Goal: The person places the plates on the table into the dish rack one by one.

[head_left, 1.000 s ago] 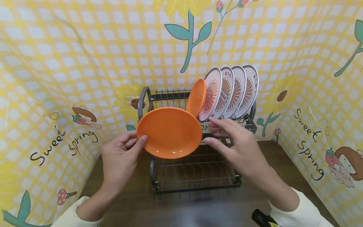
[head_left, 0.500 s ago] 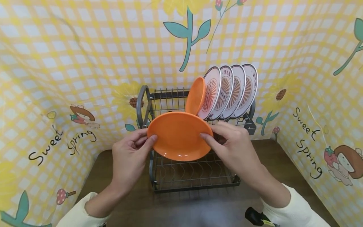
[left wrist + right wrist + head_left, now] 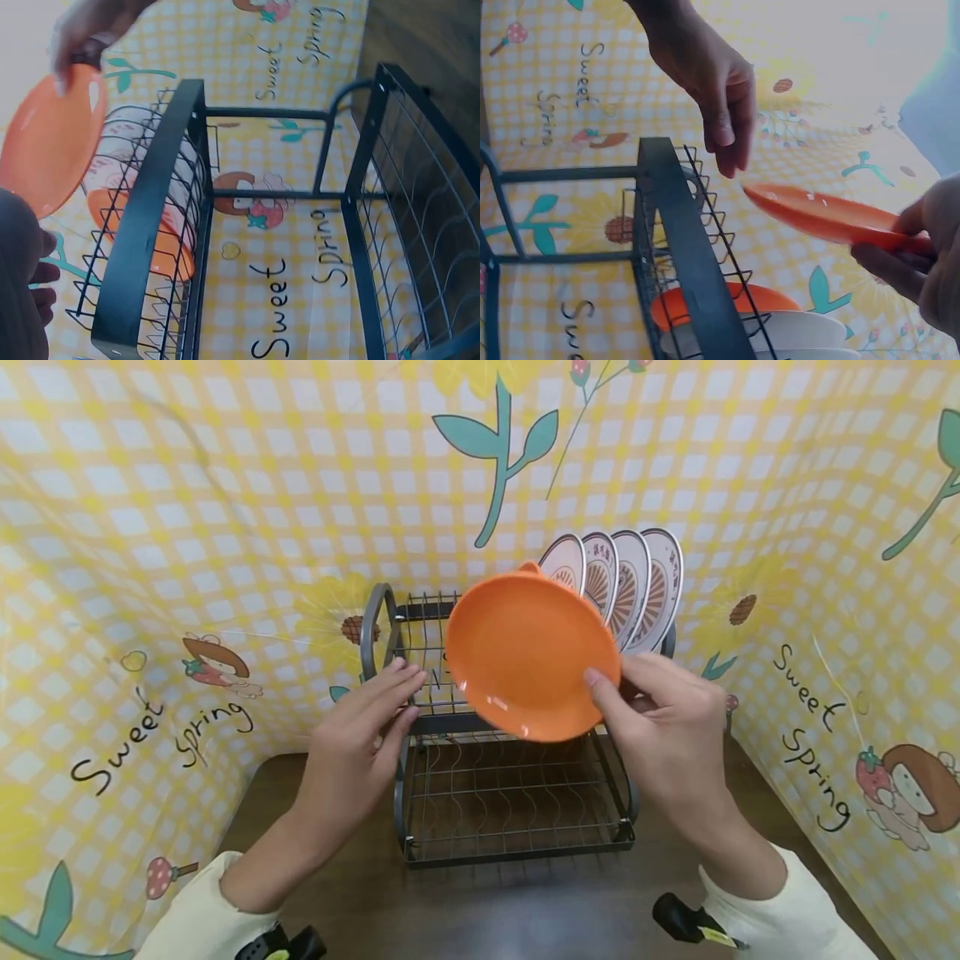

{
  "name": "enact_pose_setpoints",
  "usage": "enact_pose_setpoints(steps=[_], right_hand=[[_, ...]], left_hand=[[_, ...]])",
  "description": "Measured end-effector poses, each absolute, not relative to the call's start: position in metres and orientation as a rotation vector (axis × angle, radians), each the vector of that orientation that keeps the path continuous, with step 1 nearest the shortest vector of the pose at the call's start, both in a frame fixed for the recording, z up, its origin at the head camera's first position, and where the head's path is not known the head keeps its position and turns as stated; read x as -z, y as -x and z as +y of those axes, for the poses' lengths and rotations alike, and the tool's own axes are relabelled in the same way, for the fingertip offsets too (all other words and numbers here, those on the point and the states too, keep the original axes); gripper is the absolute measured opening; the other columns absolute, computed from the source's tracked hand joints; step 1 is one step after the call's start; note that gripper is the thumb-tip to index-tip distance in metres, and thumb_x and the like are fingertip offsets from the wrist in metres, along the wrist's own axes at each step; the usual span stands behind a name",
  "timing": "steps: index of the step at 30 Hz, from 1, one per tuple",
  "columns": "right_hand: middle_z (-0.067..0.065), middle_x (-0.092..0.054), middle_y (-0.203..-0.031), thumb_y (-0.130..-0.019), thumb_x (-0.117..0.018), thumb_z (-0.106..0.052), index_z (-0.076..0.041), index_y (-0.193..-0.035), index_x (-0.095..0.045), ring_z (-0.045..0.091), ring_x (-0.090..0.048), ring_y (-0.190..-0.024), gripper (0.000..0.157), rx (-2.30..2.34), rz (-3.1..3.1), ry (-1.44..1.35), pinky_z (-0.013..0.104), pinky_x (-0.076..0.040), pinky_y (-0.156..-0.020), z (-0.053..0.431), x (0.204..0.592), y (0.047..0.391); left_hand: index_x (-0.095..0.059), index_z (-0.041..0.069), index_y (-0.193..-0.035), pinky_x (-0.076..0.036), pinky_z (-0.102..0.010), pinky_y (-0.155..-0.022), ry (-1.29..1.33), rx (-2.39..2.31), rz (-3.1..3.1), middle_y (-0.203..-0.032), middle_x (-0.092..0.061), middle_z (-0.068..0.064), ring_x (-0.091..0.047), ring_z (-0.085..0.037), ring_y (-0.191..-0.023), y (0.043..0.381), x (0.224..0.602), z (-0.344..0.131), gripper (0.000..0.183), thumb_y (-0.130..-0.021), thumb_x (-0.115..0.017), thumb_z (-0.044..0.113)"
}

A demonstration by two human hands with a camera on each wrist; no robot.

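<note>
My right hand (image 3: pixel 667 718) pinches an orange plate (image 3: pixel 532 656) by its right edge, thumb on the face and fingers behind. The plate hangs tilted in front of the upper tier of a dark dish rack (image 3: pixel 442 724). My left hand (image 3: pixel 363 739), apart from the plate, is near the rack's left side, its fingers extended and holding nothing. Behind the held plate, a second orange plate (image 3: pixel 172 247) stands in the upper tier, mostly hidden in the head view. To its right several white patterned plates (image 3: pixel 660 589) stand upright in a row.
The rack's lower wire tier (image 3: pixel 517 810) sits over a brown wooden table (image 3: pixel 480 910). Yellow checked cloth (image 3: pixel 300 485) with printed flowers and figures encloses the back and both sides. Black straps with cameras (image 3: pixel 678 917) are at the sleeves.
The right hand takes hold of the orange plate's right edge, and the left hand lets go of its left edge. The plate moves right and up toward the rack's upper tier.
</note>
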State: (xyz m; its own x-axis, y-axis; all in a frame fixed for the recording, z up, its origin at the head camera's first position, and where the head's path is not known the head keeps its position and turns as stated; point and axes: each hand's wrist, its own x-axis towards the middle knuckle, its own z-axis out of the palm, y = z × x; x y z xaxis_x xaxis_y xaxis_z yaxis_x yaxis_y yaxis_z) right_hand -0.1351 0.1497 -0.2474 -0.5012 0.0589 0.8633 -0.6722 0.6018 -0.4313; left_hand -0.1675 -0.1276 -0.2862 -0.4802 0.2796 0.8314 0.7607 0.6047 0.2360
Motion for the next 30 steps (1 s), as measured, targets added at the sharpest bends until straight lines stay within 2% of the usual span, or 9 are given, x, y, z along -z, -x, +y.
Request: enact_pose_setpoints(steps=[4,10,17,21,22,27,30], right_hand=[[0.009,-0.056,-0.063,-0.083,-0.068,-0.006,0.001,-0.079,-0.073,0.010,-0.045,-0.058,0.010,-0.874,-1.700,-0.421,0.011,-0.035,-0.054,0.142,0.238,0.142],[0.013,-0.052,-0.063,-0.086,-0.061,-0.005,0.003,-0.084,-0.073,0.015,-0.046,-0.056,0.014,-0.783,-1.622,-0.344,0.013,-0.034,-0.055,0.127,0.223,0.151],[0.015,-0.053,-0.067,-0.089,-0.055,-0.004,0.005,-0.101,-0.073,0.022,-0.049,-0.057,0.023,-0.680,-1.708,-0.304,0.028,-0.042,-0.050,0.110,0.206,0.170],[0.016,-0.054,-0.067,-0.089,-0.052,-0.003,0.007,-0.103,-0.071,0.025,-0.048,-0.058,0.025,-0.619,-1.783,-0.291,0.032,-0.042,-0.048,0.100,0.198,0.181],[0.017,-0.057,-0.071,-0.089,-0.052,-0.003,0.007,-0.107,-0.070,0.026,-0.052,-0.061,0.027,-0.613,-1.810,-0.291,0.033,-0.045,-0.049,0.097,0.195,0.184],[0.021,-0.066,-0.087,-0.090,-0.051,-0.002,0.011,-0.107,-0.068,0.033,-0.065,-0.072,0.028,-0.591,-1.940,-0.285,0.036,-0.058,-0.058,0.085,0.186,0.197],[0.021,-0.066,-0.087,-0.090,-0.051,-0.004,0.013,-0.108,-0.067,0.035,-0.066,-0.073,0.029,-0.537,-2.056,-0.251,0.037,-0.060,-0.061,0.078,0.182,0.202]], left_hand=[[-0.057,0.006,-0.134,-0.042,-0.042,-0.109,0.840,0.571,-2.104,-0.135,-0.058,-0.011,-0.049,-0.027,-0.132,0.176,0.294,-0.128,0.046,-0.089,-0.067,0.010],[-0.053,0.002,-0.136,-0.039,-0.044,-0.112,0.902,0.313,-2.143,-0.139,-0.054,-0.014,-0.048,-0.029,-0.133,0.185,0.301,-0.129,0.048,-0.090,-0.065,0.011],[-0.053,0.000,-0.136,-0.042,-0.044,-0.109,0.933,0.185,-2.127,-0.137,-0.056,-0.016,-0.052,-0.029,-0.129,0.186,0.300,-0.130,0.048,-0.091,-0.064,0.011],[-0.053,0.001,-0.136,-0.043,-0.044,-0.108,0.940,0.190,-2.131,-0.137,-0.056,-0.015,-0.053,-0.028,-0.129,0.186,0.299,-0.131,0.048,-0.090,-0.065,0.010],[-0.053,0.001,-0.136,-0.043,-0.044,-0.108,0.941,0.194,-2.133,-0.137,-0.056,-0.015,-0.053,-0.029,-0.128,0.186,0.300,-0.131,0.048,-0.090,-0.065,0.010],[-0.053,0.001,-0.136,-0.042,-0.044,-0.109,0.942,0.205,-2.158,-0.138,-0.055,-0.014,-0.052,-0.028,-0.130,0.184,0.298,-0.132,0.049,-0.089,-0.066,0.010],[-0.053,0.002,-0.136,-0.041,-0.043,-0.110,0.940,0.200,-2.173,-0.139,-0.055,-0.014,-0.051,-0.028,-0.131,0.184,0.296,-0.133,0.049,-0.089,-0.066,0.010]])
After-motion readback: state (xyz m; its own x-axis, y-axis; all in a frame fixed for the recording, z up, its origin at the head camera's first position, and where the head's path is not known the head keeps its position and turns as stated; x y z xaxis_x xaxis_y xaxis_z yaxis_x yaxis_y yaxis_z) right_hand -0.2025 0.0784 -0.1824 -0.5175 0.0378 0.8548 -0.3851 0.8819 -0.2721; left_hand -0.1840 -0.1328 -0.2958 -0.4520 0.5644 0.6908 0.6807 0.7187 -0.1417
